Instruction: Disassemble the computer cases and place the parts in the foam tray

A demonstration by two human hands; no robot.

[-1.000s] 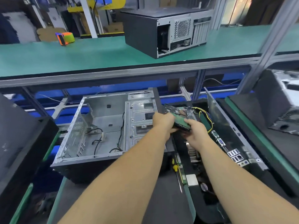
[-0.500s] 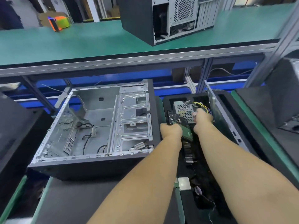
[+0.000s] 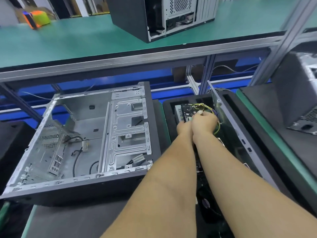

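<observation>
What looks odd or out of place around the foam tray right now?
Little stands out. Loose yellow cables spill untidily around the hard drive both hands are setting into the foam tray. The open case lies on its side with cut cables dangling inside.

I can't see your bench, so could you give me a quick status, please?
Both hands, left and right, on hard drive over foam tray. Power cables crowd the slot.

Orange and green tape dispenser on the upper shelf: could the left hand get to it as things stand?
Probably not at once: the left hand is down in the foam tray on the hard drive, while the tape dispenser lies far off.
</observation>
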